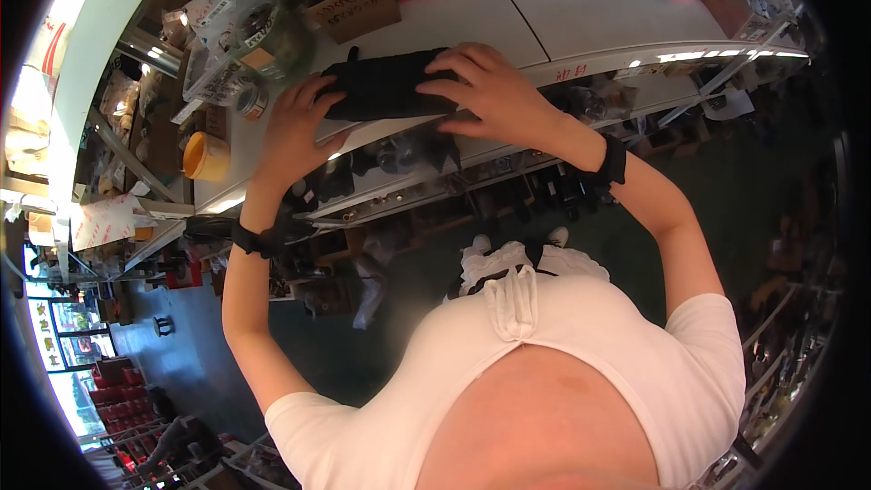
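A long, soft-looking black pouch lies along the front of a white shelf, with a short tab sticking up near its left end. My left hand grips the left end, fingers over the top and thumb low at the front edge. At the right end, my right hand has its fingers curled over the pouch and its thumb below. Whatever the pouch contains is hidden. Each wrist wears a black band.
Open cardboard boxes line the shelf's back. To the left stand a clear green-tinted bag, a small jar and a yellow tub. Below, a lower shelf holds dark parts. Metal racking rises on the left.
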